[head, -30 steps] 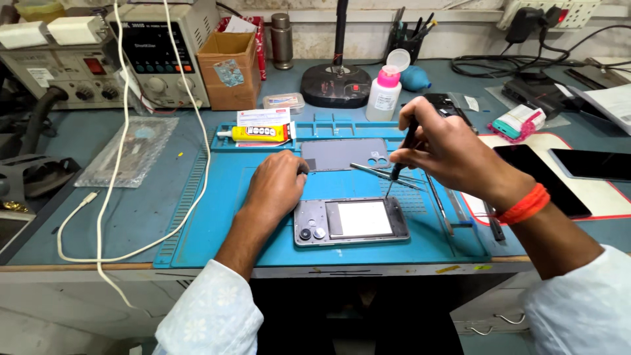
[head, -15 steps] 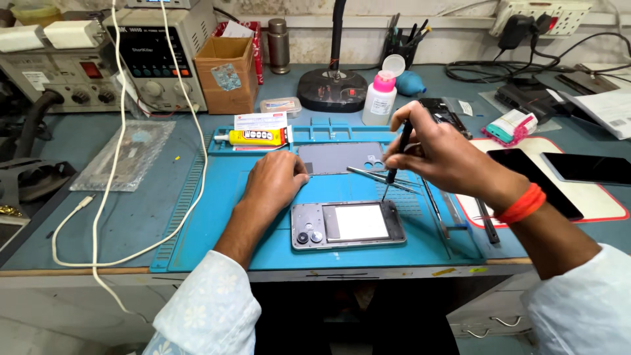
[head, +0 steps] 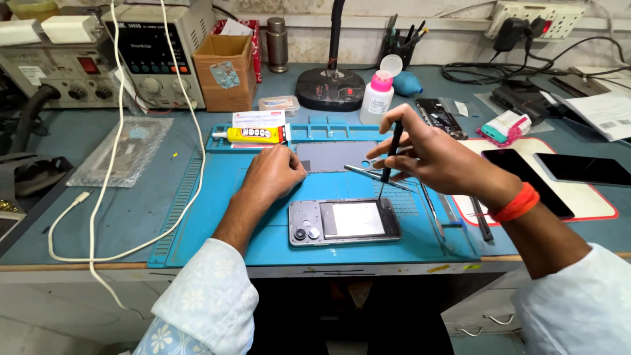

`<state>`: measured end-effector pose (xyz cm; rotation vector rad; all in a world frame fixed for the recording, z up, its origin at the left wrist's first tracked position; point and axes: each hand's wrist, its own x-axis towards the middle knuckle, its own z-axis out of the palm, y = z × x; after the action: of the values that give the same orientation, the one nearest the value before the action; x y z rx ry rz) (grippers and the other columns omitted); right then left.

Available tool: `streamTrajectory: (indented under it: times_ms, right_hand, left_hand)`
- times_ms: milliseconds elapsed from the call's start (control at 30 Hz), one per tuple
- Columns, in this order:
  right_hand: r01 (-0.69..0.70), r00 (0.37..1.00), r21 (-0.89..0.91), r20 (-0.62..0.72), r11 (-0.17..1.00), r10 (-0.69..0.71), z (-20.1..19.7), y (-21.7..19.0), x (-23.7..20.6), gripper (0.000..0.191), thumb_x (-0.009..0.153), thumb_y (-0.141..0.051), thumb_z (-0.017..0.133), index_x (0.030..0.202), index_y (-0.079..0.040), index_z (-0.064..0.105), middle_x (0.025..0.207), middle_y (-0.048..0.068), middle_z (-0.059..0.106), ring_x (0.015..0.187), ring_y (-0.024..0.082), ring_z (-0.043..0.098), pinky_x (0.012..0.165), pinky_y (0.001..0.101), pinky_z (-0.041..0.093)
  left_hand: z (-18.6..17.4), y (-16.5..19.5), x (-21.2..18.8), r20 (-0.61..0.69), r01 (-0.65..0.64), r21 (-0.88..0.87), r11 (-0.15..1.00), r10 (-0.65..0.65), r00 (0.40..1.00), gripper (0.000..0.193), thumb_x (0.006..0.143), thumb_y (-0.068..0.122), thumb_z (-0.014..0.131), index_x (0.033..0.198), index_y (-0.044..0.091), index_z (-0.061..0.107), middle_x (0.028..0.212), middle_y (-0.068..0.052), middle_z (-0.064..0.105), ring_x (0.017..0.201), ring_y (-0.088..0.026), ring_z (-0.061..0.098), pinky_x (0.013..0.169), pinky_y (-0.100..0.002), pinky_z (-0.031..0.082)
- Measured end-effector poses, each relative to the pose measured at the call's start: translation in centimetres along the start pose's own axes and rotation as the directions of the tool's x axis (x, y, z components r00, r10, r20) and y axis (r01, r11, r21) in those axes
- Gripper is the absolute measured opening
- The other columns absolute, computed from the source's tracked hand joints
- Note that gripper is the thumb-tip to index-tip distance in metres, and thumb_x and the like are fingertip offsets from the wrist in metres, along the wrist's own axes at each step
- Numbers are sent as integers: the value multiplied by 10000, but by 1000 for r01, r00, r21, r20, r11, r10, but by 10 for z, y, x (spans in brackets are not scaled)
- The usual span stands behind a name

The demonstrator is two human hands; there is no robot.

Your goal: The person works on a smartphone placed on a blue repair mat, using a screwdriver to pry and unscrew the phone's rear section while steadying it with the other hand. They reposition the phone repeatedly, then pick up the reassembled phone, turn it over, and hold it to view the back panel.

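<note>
Head view, only one: right hand point(head: 437, 158) pinches a thin black screwdriver point(head: 389, 161) between thumb and fingers, shaft near upright, tip down on the top right corner of the phone point(head: 344, 221), likely so it can bear straight down on a screw there. Phone lies back-up, cover off, on the blue mat point(head: 217, 217), just below and between both hands, camera end toward the left hand. Left hand point(head: 273, 174) rests knuckles-up on the mat just above the phone's left end, fingers curled loosely, holding nothing that shows; fingertips sit at the edge of a grey back cover point(head: 335, 156), can't tell if they press it. It looks parked there to steady the arm. Tweezers point(head: 374, 174) lie on the mat under the right hand, within quick reach. Yellow glue tube point(head: 253, 135) sits in the mat's top tray beyond the left hand. Pink-capped bottle point(head: 376, 98) stands beyond the right hand. Two dark phones point(head: 552, 171) lie on a white pad right of the right wrist, out of the way.
</note>
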<state>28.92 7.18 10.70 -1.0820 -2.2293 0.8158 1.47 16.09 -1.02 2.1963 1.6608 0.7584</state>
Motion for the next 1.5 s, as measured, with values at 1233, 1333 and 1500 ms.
streamTrajectory:
  times_ms: [1233,1333,1500]
  right_hand:
    - [-100,987,-166,-140,981,77,-3,18,-2,379,922,-89,679,1136,-98,367,896,116,784,869,226,793,746,383,629]
    - [-140,981,-315,-170,939,90,-1,17,-2,440,895,-121,733,1133,-96,364,839,128,768,772,248,778,677,397,620]
    - [2,1000,38,10,999,-3,-3,13,-6,354,956,-153,624,1185,-114,357,1138,30,750,1034,109,758,737,301,634]
  left_hand:
    - [5,-2,-2,-34,-29,-70,997,26,999,157,748,184,783,796,35,796,808,-182,759,803,-306,757,796,-418,582]
    - [5,-2,-2,-35,-36,-76,996,34,999,164,746,193,790,795,36,792,806,-181,758,799,-303,759,796,-419,584]
    - [4,1,-1,2,15,-64,998,-15,1000,156,739,192,787,792,46,798,805,-182,758,798,-302,758,804,-416,584]
